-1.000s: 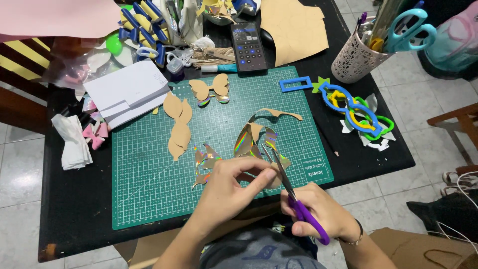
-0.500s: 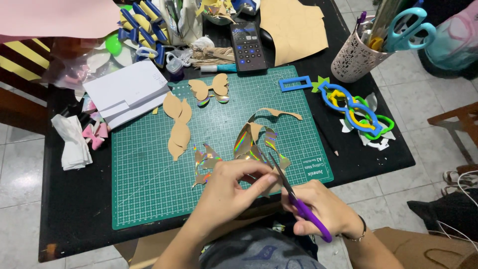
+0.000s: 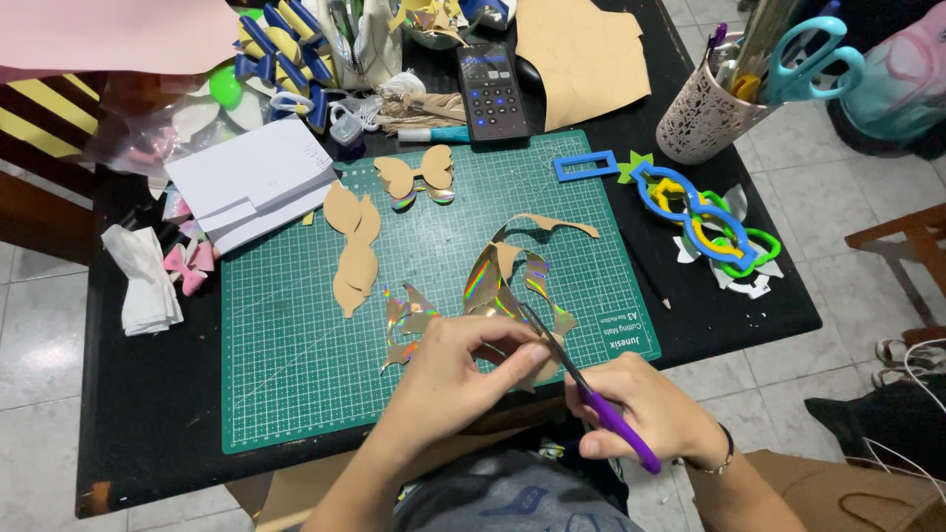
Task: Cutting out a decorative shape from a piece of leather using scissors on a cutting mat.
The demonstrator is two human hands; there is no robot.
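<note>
My left hand pinches a piece of shiny holographic paper with a tan back, holding it just above the green cutting mat. My right hand grips purple-handled scissors, whose blades reach up and left into the paper beside my left fingertips. Cut holographic scraps lie on the mat just left of my left hand. Tan leaf-shaped cutouts and a tan butterfly-shaped piece rest farther up the mat.
A black table carries the mat. White folded paper lies at the left, a calculator and tan sheet at the back, coloured plastic stencils and a pencil at the right, a cup holding scissors and pens.
The scissors and my right hand have shifted slightly while the blades work along the holographic paper; my left hand keeps pinching the piece. The other things on the table stay where they were.
</note>
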